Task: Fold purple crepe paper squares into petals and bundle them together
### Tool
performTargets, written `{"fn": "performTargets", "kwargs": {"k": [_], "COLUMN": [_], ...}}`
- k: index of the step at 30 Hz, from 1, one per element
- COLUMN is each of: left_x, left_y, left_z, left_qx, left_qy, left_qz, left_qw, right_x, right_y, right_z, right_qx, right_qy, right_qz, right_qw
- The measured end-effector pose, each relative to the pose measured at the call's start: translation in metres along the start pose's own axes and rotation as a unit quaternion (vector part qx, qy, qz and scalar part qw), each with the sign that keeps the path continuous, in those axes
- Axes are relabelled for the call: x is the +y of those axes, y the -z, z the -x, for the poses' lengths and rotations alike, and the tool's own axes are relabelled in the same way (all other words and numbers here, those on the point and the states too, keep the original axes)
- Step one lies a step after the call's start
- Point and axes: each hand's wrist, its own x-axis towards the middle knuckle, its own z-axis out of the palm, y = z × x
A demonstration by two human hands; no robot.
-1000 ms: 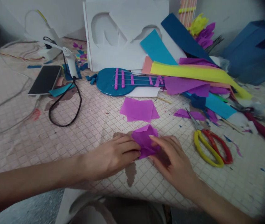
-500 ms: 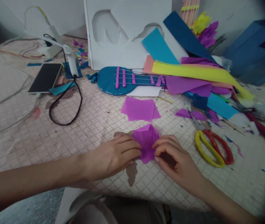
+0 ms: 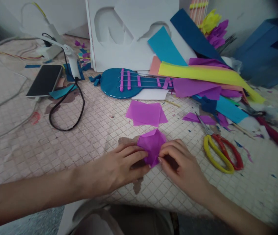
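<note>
A small purple sheet of thin paper with folded edges lies between my hands near the table's front. My left hand grips its left side, thumb at the lower edge and fingers on top. At the lower right edge, my right hand pinches the paper between thumb and forefinger. Just beyond lie more purple paper squares, overlapping each other. Behind them rests a blue guitar-shaped craft piece with purple strips and strings.
Scissors with yellow and red handles lie to the right, near a dark red-handled tool. Coloured paper strips are heaped at the back right. A phone and a black cord loop lie left. White foam stands behind.
My left thumb has come out to the paper's lower edge, and my right fingertips have shifted slightly inward. The whole view has shifted a little.
</note>
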Motion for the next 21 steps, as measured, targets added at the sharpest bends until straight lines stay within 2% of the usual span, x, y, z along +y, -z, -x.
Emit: {"fn": "performTargets", "kwargs": {"k": [7, 15, 19, 21], "left_x": [-0.002, -0.012, -0.02, -0.024], "left_y": [-0.002, -0.005, -0.001, 0.002], "left_z": [0.002, -0.014, -0.027, -0.029], "left_qx": [0.001, 0.09, 0.067, 0.051], "left_qy": [-0.003, 0.118, 0.161, 0.161], "left_qz": [0.021, 0.141, 0.192, 0.233], "left_qw": [1.0, 0.979, 0.966, 0.958], "right_x": [0.002, 0.004, 0.004, 0.005], "right_y": [0.002, 0.002, 0.001, 0.001], "right_z": [0.002, 0.003, 0.004, 0.005], "right_qx": [-0.032, -0.026, -0.028, -0.027], "right_qy": [0.007, 0.022, 0.018, 0.019], "right_qz": [-0.004, 0.009, 0.001, -0.003], "right_qw": [0.999, 0.999, 0.999, 0.999]}}
